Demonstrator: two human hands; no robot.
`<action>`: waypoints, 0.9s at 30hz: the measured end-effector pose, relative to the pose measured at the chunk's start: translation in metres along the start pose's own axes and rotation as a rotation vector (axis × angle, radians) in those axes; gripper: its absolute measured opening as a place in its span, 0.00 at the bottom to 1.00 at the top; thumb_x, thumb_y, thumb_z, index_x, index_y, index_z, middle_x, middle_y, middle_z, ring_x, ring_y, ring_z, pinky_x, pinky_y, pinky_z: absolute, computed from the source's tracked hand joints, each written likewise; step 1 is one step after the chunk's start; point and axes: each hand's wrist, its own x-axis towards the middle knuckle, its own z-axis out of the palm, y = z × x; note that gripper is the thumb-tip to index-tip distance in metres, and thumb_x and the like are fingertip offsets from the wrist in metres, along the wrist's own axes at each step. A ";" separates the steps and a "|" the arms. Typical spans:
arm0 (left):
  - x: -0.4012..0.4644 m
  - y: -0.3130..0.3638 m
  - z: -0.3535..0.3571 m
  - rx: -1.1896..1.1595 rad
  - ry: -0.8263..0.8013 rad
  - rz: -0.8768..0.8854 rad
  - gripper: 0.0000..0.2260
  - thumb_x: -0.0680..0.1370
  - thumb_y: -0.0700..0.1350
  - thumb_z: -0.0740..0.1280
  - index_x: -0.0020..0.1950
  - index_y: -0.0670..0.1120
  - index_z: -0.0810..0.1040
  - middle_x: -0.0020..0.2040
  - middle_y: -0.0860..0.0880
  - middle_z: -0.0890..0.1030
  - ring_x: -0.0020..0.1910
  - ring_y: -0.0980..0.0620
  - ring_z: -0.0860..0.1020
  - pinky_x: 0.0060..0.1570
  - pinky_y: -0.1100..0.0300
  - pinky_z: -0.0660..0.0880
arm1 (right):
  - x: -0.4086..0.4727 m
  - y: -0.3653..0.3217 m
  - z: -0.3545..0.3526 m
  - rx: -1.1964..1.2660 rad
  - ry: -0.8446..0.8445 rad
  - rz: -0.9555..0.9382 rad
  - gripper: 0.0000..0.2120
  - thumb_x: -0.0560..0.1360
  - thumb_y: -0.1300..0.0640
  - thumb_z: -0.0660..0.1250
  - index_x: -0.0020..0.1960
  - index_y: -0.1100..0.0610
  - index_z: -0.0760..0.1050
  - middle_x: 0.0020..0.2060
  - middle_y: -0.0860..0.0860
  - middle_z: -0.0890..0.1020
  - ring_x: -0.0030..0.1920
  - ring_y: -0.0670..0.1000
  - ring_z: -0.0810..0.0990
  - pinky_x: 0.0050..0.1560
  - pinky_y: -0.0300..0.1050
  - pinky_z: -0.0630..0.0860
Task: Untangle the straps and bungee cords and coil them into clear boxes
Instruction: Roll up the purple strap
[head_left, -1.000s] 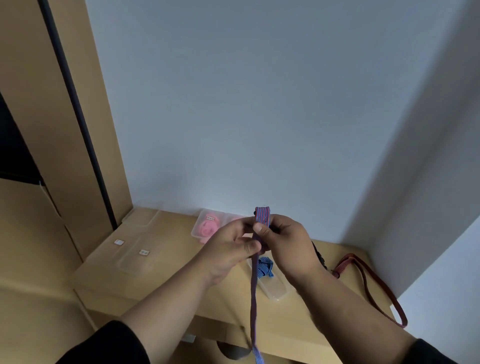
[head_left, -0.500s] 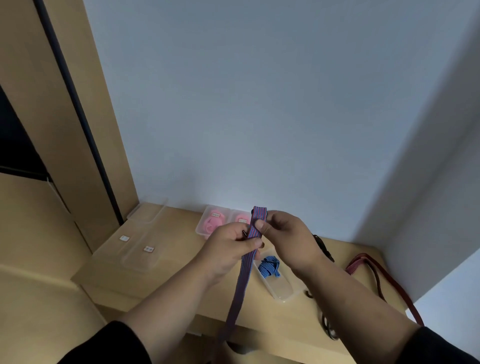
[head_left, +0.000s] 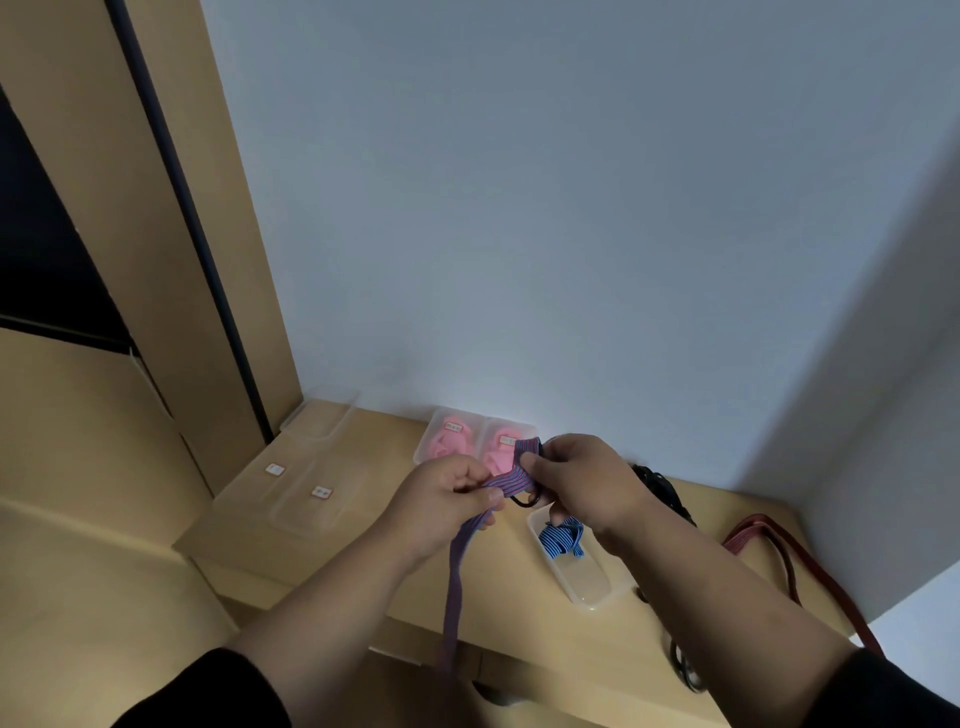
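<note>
A red-and-blue striped strap (head_left: 457, 561) hangs from both my hands above the wooden table (head_left: 395, 587). My left hand (head_left: 441, 499) pinches it just below its folded top end. My right hand (head_left: 582, 480) pinches that folded end, and a black loop shows under its fingers. Below the right hand lies an open clear box (head_left: 576, 571) holding a coiled blue striped strap (head_left: 561, 540). Two closed clear boxes (head_left: 467, 441) with pink coils stand at the wall.
Clear lids and boxes (head_left: 301, 488) with small labels lie at the table's left end. A black cord (head_left: 665, 493) and a dark red strap (head_left: 779, 561) lie on the right side. A wooden cabinet stands left; grey walls close in behind and right.
Both hands have dropped lower toward the table with the strap. The folded top has tipped from upright to slanting, and the hanging tail has swung to the left.
</note>
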 end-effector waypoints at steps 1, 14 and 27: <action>0.000 -0.002 -0.001 -0.014 0.000 0.001 0.04 0.78 0.32 0.68 0.45 0.40 0.79 0.38 0.47 0.86 0.34 0.51 0.82 0.40 0.58 0.80 | 0.000 -0.001 0.001 0.059 -0.018 0.019 0.12 0.81 0.58 0.66 0.42 0.61 0.80 0.29 0.52 0.82 0.23 0.45 0.75 0.26 0.38 0.72; -0.002 -0.007 0.012 -0.080 -0.071 0.025 0.05 0.78 0.34 0.70 0.42 0.40 0.80 0.40 0.42 0.79 0.42 0.47 0.75 0.48 0.50 0.73 | 0.003 0.000 0.015 0.304 0.076 -0.036 0.10 0.81 0.59 0.67 0.45 0.65 0.81 0.36 0.52 0.79 0.37 0.49 0.71 0.43 0.43 0.68; -0.010 0.010 0.037 -0.433 -0.051 -0.173 0.12 0.84 0.46 0.63 0.53 0.38 0.80 0.45 0.37 0.85 0.45 0.39 0.85 0.45 0.50 0.82 | -0.010 0.003 0.014 0.228 0.114 -0.381 0.09 0.80 0.68 0.65 0.46 0.59 0.82 0.38 0.52 0.82 0.39 0.47 0.78 0.41 0.40 0.75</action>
